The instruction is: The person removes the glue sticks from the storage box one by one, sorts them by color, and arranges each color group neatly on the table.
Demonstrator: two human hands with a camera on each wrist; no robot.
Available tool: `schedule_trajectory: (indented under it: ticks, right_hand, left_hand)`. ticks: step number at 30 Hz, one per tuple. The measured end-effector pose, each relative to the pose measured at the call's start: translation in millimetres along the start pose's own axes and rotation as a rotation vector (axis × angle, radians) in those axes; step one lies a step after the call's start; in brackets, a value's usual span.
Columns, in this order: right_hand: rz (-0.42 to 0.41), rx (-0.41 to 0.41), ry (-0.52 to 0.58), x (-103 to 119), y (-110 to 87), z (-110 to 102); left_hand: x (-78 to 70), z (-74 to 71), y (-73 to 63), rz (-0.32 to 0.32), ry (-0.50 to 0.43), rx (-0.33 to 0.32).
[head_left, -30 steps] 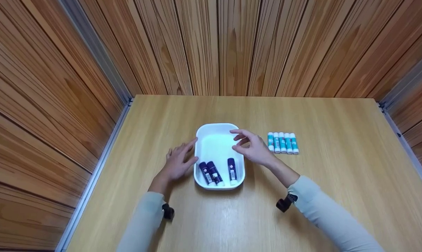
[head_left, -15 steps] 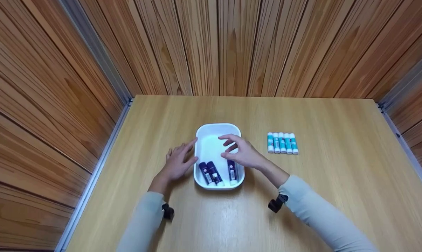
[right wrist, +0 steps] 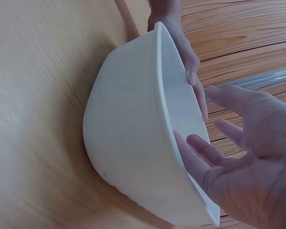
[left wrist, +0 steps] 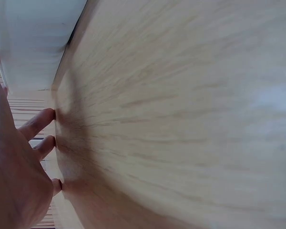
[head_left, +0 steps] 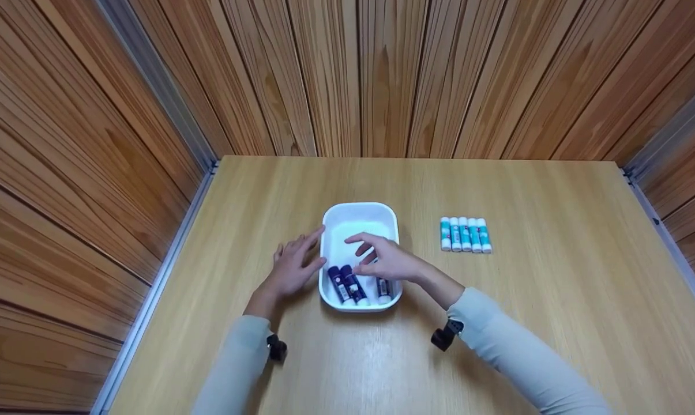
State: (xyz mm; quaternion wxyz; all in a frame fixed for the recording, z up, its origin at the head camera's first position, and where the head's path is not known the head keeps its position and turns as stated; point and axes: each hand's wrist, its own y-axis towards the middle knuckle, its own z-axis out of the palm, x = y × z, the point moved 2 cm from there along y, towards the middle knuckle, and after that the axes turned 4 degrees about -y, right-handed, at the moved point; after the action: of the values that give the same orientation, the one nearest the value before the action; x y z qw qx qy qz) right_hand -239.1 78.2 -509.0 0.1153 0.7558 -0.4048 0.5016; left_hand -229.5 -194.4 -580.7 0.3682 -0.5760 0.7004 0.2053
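Observation:
A white plastic tub (head_left: 360, 214) stands in the middle of the table in the head view. My left hand (head_left: 291, 266) rests against its left rim with thumb and index finger. In the left wrist view, other fingertips (left wrist: 47, 140) touch the tabletop. Three dark purple glue sticks lie at the near end inside: two side by side at left, the left one (head_left: 340, 285) and its neighbour (head_left: 357, 291), and one (head_left: 384, 291) at right. My right hand (head_left: 389, 259) hovers over the tub, fingers loosely bent and holding nothing. It hides the top of the right-hand stick.
Several white and teal glue sticks (head_left: 465, 235) lie in a neat row on the table (head_left: 555, 259), right of the tub. Wood-panelled walls (head_left: 382, 80) rise behind and at both sides, with metal strips (head_left: 168, 86) along the corners.
My right hand has moved left and nearer across the tub, from its right rim to above the purple glue sticks. My left hand and the tub have stayed put.

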Motion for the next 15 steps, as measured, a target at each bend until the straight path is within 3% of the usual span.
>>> schedule_trajectory:
  ticks: [6, 15]
  right_hand:
    - [0.017, 0.058, -0.023, 0.8, 4.5, 11.2]
    - [0.137, 0.134, -0.059, -3.2, 6.6, 20.0]
  left_hand:
    - [-1.8, -1.0, -0.1, 0.000, 0.001, -0.001]
    - [-1.6, 1.3, 0.4, 0.000, 0.012, -0.005]
